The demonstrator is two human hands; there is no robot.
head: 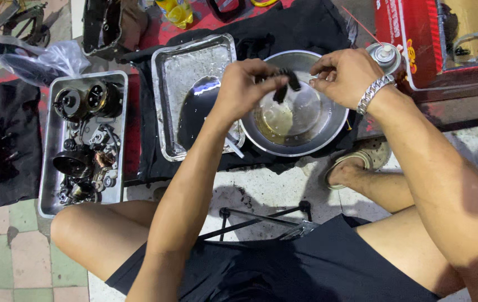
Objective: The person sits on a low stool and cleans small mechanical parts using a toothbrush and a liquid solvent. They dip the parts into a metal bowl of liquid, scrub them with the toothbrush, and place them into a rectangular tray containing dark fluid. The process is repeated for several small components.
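Observation:
My left hand (244, 86) grips a small black oily part (285, 84) and holds it over a round metal bowl (328, 131) with a little yellowish liquid at its bottom. My right hand (344, 75), with a metal wristband, hovers just right of the part; its fingers are curled and its fingertips are close to the part's end. Whether it touches the part I cannot tell. Both hands are above the bowl's far half.
A shallow metal tray (194, 61) with liquid and a dark curved piece lies left of the bowl on a black cloth. A second tray (54, 184) of dark engine parts stands further left. A spray can (384, 55) and red box (412, 33) sit at the right. A black wire stand (261, 218) lies by my legs.

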